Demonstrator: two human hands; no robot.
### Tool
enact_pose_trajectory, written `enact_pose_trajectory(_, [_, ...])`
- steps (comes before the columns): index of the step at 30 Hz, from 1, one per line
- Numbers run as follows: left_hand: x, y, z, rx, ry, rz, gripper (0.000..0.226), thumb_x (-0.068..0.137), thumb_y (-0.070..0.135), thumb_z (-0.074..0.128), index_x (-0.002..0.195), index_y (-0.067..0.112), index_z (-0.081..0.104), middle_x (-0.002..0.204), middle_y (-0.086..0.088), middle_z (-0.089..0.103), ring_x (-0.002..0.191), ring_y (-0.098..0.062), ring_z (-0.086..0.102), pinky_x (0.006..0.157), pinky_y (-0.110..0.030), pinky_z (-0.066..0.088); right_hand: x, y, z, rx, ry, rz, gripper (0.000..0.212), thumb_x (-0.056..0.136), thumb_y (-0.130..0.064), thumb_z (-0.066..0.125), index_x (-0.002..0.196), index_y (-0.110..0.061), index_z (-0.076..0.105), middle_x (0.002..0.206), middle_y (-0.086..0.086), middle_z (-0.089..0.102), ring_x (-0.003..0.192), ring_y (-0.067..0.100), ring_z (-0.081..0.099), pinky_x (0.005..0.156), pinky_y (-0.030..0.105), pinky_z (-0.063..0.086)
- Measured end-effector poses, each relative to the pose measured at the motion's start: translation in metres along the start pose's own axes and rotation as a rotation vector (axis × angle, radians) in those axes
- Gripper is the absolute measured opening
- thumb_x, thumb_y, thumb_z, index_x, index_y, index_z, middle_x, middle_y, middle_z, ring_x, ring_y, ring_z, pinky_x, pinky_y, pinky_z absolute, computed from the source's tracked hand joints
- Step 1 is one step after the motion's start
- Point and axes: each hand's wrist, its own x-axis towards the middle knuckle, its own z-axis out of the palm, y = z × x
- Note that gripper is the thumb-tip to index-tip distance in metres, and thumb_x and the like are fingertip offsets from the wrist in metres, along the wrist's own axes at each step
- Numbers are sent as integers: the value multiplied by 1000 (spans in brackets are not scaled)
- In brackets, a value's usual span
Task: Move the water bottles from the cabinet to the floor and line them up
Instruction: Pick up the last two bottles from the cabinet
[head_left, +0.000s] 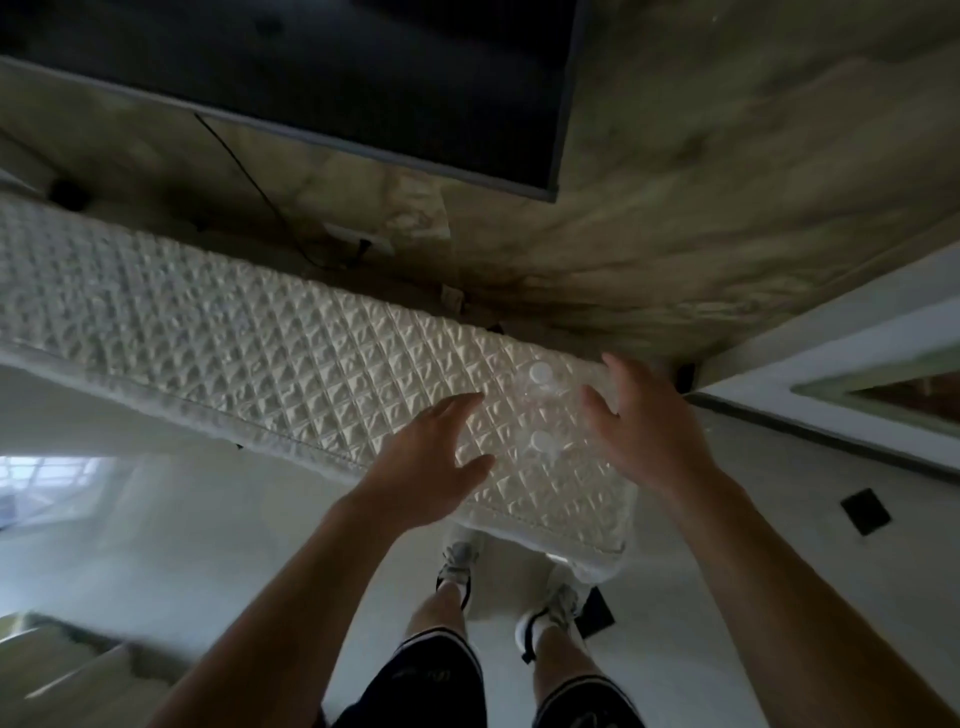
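Note:
Two clear water bottles with white caps stand on the cabinet top (218, 332), which is covered by a white quilted cloth. The far bottle (541, 375) and the near bottle (543, 442) sit close together near the cabinet's right end. My left hand (431, 457) hovers just left of the near bottle, fingers spread, holding nothing. My right hand (639, 426) hovers just right of both bottles, also spread and not touching them as far as I can tell.
A dark TV screen (311, 67) hangs on the marbled wall behind the cabinet, with a cable running down. Pale floor (208, 530) lies below, where my feet in sneakers (457, 566) stand. A white door frame (831, 374) is at right.

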Motion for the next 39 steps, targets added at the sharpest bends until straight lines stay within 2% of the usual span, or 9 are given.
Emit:
enact_pose_trajectory(3, [20,-11,43,-66,-13,-48,79,86,48,64,151,32,23,156,11,31,138,-10,36,106,-25,31,28,24,30,34,-20,7,55,97,-45,45,143,-16,37,143,7,47,130,24,43,99,38,38])
enact_pose_trajectory(7, [50,-25,95,-111,-4,-87,87,79,53,68,150,37,21,156,14,28,138,-9,35,108,-30,35,62,58,76,86,-33,-11,65,92,-54,49,145,-20,34,145,2,46,131,19,44,98,28,35])
enact_pose_trajectory(11, [73,-38,143,-179,57,-132,93,74,58,71,149,39,20,155,17,27,137,-8,35,108,-33,37,90,88,121,170,-63,-30,75,84,-63,53,145,-25,33,144,-3,45,131,14,45,104,36,43])
enact_pose_trajectory(13, [80,-41,168,-205,103,-147,95,71,58,73,149,38,21,154,17,28,136,-7,35,106,-28,35,101,97,139,216,-62,-30,79,81,-62,59,145,-23,33,146,-4,43,132,13,42,104,32,40])
enact_pose_trajectory(16, [88,-43,203,-259,197,-174,96,68,60,74,147,37,26,150,17,33,131,-1,37,103,-24,34,117,107,163,252,-46,-60,82,78,-62,64,144,-22,35,144,-4,45,130,12,45,99,27,40])
enact_pose_trajectory(22, [103,-40,248,-352,483,-238,92,62,57,79,139,34,34,138,15,47,125,-6,48,100,-29,44,139,108,196,348,15,-131,85,69,-67,68,138,-25,41,135,-6,51,121,11,50,96,37,48])
enact_pose_trajectory(31, [122,-26,281,-438,775,-341,86,61,48,83,134,27,42,124,18,49,115,1,49,94,-7,36,151,101,220,405,115,-212,82,61,-65,77,128,-24,49,119,-9,59,108,7,57,89,33,52])
enact_pose_trajectory(35, [122,-24,284,-431,834,-355,83,61,42,86,131,25,44,121,12,54,112,-6,54,90,-20,44,151,104,220,411,178,-226,71,64,-55,80,122,-27,52,114,-11,60,103,2,57,86,21,48])
enact_pose_trajectory(39, [119,-28,282,-388,850,-362,81,61,34,89,130,16,50,121,2,62,111,-14,60,91,-30,49,145,106,220,450,206,-209,63,67,-48,78,120,-22,54,107,-10,64,98,6,61,84,30,52])
